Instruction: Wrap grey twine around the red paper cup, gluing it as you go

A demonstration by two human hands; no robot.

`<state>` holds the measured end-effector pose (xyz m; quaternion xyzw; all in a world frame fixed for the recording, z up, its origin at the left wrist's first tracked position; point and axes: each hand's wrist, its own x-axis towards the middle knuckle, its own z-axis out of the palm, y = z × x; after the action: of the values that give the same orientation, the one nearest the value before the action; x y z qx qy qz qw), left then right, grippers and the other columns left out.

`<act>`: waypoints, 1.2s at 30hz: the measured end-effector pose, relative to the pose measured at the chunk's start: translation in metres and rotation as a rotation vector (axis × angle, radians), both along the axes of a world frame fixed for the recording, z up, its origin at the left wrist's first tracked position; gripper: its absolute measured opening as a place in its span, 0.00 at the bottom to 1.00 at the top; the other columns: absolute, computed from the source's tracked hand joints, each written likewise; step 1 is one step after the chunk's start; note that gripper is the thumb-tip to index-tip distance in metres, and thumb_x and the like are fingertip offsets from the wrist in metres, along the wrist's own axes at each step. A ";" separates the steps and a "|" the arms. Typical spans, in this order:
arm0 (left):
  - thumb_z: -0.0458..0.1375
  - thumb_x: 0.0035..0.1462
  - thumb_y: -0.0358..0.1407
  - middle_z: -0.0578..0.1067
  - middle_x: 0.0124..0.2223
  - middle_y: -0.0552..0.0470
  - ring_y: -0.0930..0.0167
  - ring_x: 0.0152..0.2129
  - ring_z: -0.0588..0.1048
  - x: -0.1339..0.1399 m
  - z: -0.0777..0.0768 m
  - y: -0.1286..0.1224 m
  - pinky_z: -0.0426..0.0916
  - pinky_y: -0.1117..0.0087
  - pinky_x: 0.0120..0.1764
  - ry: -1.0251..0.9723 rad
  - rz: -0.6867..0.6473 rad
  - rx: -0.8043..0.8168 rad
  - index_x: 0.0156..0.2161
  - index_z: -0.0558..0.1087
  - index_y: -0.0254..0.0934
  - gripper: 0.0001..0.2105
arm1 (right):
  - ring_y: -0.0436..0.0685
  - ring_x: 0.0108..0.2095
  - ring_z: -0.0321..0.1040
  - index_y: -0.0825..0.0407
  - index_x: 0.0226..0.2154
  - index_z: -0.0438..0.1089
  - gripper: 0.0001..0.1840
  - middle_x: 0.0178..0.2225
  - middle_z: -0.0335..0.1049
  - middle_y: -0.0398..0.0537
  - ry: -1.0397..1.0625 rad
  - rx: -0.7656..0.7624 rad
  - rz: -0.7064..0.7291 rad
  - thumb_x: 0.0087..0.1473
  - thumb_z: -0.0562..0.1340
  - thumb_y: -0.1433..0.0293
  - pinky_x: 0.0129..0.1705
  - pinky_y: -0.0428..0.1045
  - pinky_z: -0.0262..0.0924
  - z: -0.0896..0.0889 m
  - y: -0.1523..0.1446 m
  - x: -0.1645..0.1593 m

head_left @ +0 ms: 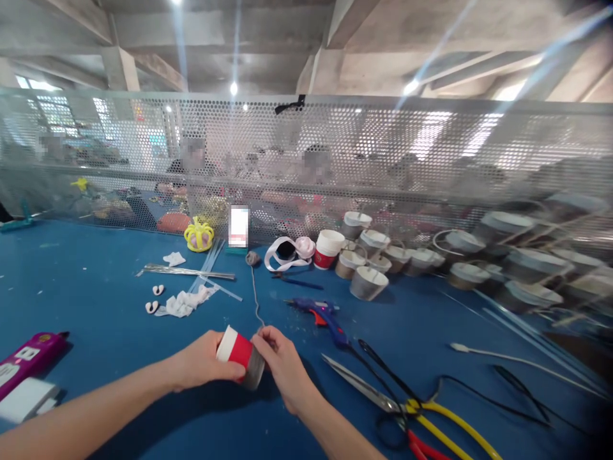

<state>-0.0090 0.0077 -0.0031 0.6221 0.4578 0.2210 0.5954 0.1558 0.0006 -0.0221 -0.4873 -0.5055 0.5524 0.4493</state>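
My left hand (207, 358) is wrapped around a red and white paper cup (238, 352), which lies tilted on its side just above the blue table. Grey yarn (255, 370) covers the end of the cup towards my right hand. My right hand (283, 367) is closed at that end, with its thumb and fingertips pinching the yarn strand against the cup. From there the loose strand (255, 291) runs away from me across the table to a small grey yarn ball (252, 258).
A blue glue gun (322, 313), open scissors (368, 386) and yellow-handled pliers (431, 415) lie to the right. Several grey-wrapped cups (369, 283) with handles crowd the back right. White scraps (186, 301) and metal rods (189, 271) lie left. A perforated metal screen (268, 147) stands behind.
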 end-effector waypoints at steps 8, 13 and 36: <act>0.62 0.39 0.46 0.71 0.24 0.53 0.75 0.21 0.66 0.011 0.001 -0.001 0.59 0.75 0.28 -0.277 0.107 -0.272 0.29 0.70 0.28 0.20 | 0.48 0.22 0.52 0.52 0.20 0.58 0.11 0.21 0.54 0.38 -0.092 0.085 -0.022 0.46 0.58 0.63 0.25 0.44 0.50 0.005 0.000 0.001; 0.60 0.39 0.50 0.67 0.21 0.56 0.78 0.19 0.60 0.013 -0.015 -0.006 0.53 0.77 0.24 -0.261 0.206 -0.155 0.26 0.69 0.28 0.22 | 0.48 0.21 0.52 0.52 0.20 0.59 0.11 0.20 0.54 0.38 -0.143 0.128 0.009 0.45 0.58 0.63 0.24 0.44 0.49 0.004 0.000 0.002; 0.50 0.51 0.48 0.55 0.20 0.58 0.79 0.19 0.51 -0.002 -0.012 -0.010 0.47 0.76 0.21 -0.127 -0.012 0.037 0.21 0.58 0.32 0.19 | 0.52 0.31 0.63 0.51 0.25 0.63 0.08 0.28 0.65 0.44 -0.166 0.075 0.088 0.47 0.58 0.64 0.34 0.47 0.56 0.015 0.002 0.009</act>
<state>-0.0105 -0.0027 -0.0156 0.6206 0.4111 0.2648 0.6130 0.1653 0.0030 -0.0066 -0.4914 -0.5822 0.5102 0.3991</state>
